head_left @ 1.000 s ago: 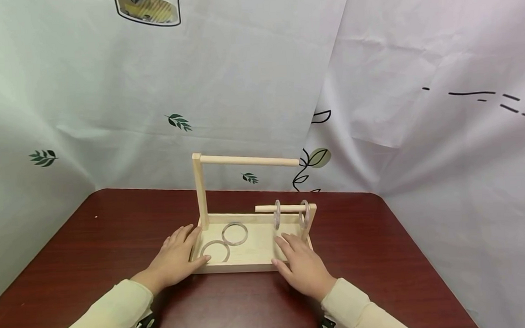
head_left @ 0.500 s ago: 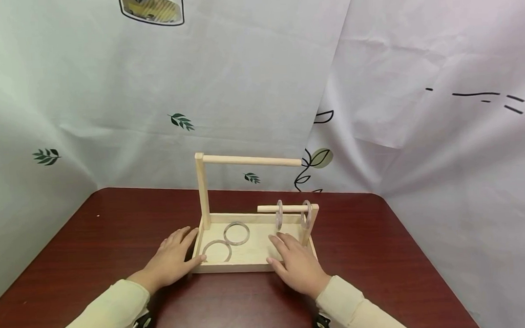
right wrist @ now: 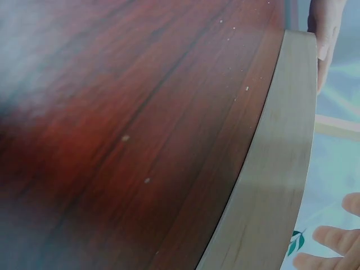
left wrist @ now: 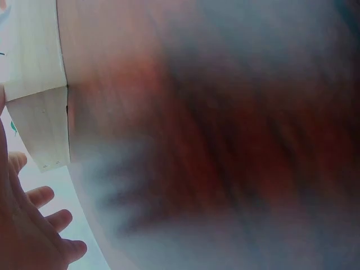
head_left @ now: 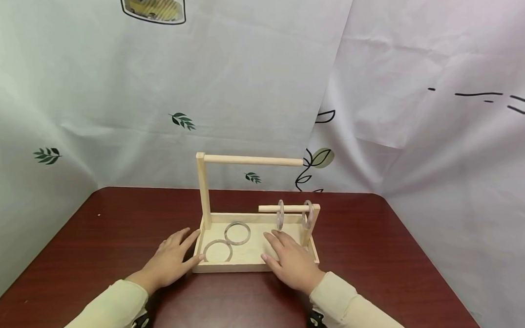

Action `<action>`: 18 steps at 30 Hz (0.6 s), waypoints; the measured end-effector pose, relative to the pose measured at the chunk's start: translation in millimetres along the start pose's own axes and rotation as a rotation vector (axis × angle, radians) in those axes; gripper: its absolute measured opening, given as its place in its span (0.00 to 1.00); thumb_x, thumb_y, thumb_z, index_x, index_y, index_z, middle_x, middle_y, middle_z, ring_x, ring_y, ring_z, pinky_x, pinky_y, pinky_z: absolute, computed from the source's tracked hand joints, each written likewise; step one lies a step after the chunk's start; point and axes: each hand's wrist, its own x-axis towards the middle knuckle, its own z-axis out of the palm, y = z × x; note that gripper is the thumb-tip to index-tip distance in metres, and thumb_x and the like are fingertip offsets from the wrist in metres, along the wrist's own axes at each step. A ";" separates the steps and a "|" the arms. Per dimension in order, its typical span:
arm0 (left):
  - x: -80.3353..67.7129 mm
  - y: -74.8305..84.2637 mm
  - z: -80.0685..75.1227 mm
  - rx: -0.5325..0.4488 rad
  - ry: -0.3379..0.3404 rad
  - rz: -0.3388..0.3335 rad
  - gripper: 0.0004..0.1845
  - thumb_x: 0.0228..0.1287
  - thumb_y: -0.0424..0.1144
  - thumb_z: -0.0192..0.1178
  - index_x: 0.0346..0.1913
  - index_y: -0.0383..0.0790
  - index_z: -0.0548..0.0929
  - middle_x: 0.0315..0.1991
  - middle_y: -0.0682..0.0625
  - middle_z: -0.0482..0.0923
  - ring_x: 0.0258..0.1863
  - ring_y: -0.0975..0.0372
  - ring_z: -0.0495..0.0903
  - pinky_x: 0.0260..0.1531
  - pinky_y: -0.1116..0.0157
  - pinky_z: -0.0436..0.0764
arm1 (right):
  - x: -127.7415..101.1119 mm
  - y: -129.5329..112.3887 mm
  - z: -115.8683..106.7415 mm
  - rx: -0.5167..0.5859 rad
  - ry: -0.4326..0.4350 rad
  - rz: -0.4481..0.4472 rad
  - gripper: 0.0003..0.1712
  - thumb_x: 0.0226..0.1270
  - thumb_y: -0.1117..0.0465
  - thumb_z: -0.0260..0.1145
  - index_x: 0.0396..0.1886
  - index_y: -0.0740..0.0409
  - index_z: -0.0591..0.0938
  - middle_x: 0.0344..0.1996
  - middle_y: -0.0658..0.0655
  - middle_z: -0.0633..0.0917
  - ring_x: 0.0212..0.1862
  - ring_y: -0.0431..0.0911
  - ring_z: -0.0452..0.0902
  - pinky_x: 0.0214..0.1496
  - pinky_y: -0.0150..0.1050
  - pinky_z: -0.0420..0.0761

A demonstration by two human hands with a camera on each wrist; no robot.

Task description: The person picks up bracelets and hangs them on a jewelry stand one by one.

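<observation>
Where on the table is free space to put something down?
Bare table lies left of the wooden tray and right of it toward the curtain. The tray is crowded: two flat rings, the left hand and right hand at its front.

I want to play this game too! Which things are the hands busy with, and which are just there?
In use:
- wooden tray, left hand at its left edge, right hand on its front right part
- two flat rings in the tray
- two hanging rings on the short rod
- tall rod, bare

Just there:
- red-brown table
- leaf-print cloth behind
</observation>
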 end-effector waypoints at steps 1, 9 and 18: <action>-0.2 -0.1 0.1 0.001 -0.006 -0.002 0.37 0.67 0.58 0.56 0.71 0.40 0.65 0.66 0.31 0.62 0.66 0.36 0.60 0.57 0.33 0.59 | 1.2 -0.8 0.4 0.005 -0.004 0.003 0.30 0.71 0.45 0.55 0.67 0.55 0.71 0.62 0.62 0.74 0.65 0.54 0.69 0.60 0.50 0.73; -0.5 0.3 -0.5 0.005 -0.032 -0.008 0.36 0.68 0.58 0.54 0.72 0.41 0.65 0.67 0.31 0.61 0.66 0.35 0.60 0.59 0.35 0.60 | 10.2 -7.9 2.6 0.031 -0.036 0.011 0.31 0.72 0.45 0.54 0.69 0.54 0.70 0.63 0.61 0.73 0.65 0.54 0.69 0.61 0.49 0.72; -0.1 0.3 1.6 0.030 -0.075 -0.030 0.37 0.70 0.60 0.50 0.73 0.42 0.62 0.67 0.32 0.62 0.66 0.34 0.59 0.55 0.32 0.60 | 23.2 -17.2 3.4 0.083 -0.063 0.018 0.31 0.73 0.44 0.53 0.69 0.53 0.69 0.65 0.61 0.72 0.66 0.53 0.68 0.61 0.50 0.72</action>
